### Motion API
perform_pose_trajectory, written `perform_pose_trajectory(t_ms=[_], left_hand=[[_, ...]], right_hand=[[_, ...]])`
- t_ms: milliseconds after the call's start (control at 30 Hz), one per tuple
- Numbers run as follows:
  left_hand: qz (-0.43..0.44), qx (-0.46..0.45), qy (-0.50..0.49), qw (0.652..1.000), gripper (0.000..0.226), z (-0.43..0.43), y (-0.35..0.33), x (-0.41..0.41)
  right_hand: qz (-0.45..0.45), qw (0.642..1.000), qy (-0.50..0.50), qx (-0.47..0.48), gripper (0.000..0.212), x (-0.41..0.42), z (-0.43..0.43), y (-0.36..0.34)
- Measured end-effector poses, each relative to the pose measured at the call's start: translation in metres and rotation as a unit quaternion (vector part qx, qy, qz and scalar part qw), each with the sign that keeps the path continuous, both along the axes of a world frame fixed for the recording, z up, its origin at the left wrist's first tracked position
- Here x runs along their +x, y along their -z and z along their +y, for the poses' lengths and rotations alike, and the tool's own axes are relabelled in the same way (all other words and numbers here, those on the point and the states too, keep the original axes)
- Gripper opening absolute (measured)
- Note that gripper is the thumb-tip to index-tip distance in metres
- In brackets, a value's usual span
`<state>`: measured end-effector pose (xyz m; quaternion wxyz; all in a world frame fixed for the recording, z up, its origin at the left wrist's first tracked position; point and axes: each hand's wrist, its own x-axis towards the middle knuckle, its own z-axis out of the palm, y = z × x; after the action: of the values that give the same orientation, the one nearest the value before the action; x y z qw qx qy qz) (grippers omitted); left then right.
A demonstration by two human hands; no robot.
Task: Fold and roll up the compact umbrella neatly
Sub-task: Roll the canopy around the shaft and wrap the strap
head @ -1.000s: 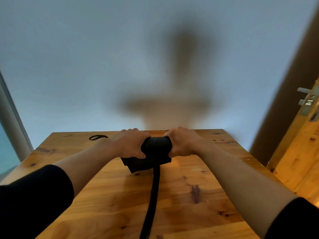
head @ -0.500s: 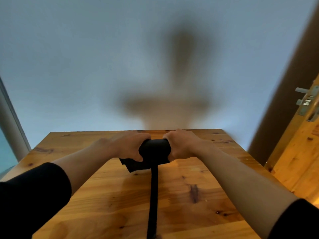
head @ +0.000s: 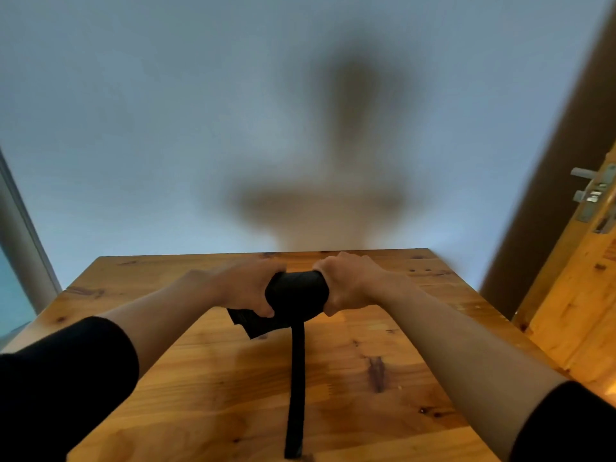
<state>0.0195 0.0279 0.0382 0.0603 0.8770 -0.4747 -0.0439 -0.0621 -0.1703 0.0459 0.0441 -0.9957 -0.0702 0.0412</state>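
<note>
The black compact umbrella lies crosswise as a rolled bundle near the far edge of the wooden table. My left hand grips its left end and my right hand grips its right end, both closed around the roll. A loose flap of black fabric sticks out below my left hand. A long black strap runs from the roll straight toward me across the table. Both ends of the umbrella are hidden inside my hands.
A pale wall with my shadow rises right behind the table's far edge. A wooden door with a metal handle stands close on the right. A grey window frame is on the left.
The roll has turned a little farther from me and both hands have shifted slightly with it. The small black loop seen at the table's far left is now out of sight.
</note>
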Motion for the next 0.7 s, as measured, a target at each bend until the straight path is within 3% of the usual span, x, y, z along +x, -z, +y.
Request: perform_pose_trajectory(t_ms=[67, 133, 267, 333, 400, 567, 633, 700], left_hand=[[-0.059, -0.004, 0.026, 0.998, 0.035, -0.001, 0.004, -0.002], [-0.042, -0.01, 0.028, 0.999, 0.027, -0.002, 0.004, -0.003], [0.129, -0.036, 0.011, 0.991, 0.021, -0.006, 0.003, 0.001], [0.166, -0.03, 0.011, 0.986, 0.022, -0.006, 0.001, 0.003], [0.144, -0.006, 0.016, 0.989, 0.027, -0.007, 0.003, 0.003], [-0.069, 0.007, 0.033, 0.997, 0.03, -0.01, 0.011, -0.009], [-0.059, -0.001, 0.027, 0.998, 0.026, -0.011, 0.012, -0.009], [0.033, -0.012, 0.011, 0.999, 0.024, -0.011, 0.012, -0.005]], right_hand=[[0.046, 0.997, 0.023, 0.054, 0.035, 0.002, -0.004, 0.002], [0.055, 0.996, 0.034, 0.06, 0.038, 0.001, -0.005, 0.005], [-0.061, 0.994, -0.017, -0.088, 0.051, -0.002, 0.003, 0.01], [-0.091, 0.988, -0.036, -0.117, 0.047, -0.002, 0.009, 0.012], [-0.063, 0.993, -0.022, -0.098, 0.04, -0.001, 0.01, 0.009], [0.076, 0.996, 0.028, 0.037, 0.034, 0.001, 0.003, 0.006], [0.081, 0.995, 0.035, 0.046, 0.038, 0.001, 0.002, 0.008], [0.061, 0.998, 0.025, 0.005, 0.044, 0.0, 0.004, 0.008]])
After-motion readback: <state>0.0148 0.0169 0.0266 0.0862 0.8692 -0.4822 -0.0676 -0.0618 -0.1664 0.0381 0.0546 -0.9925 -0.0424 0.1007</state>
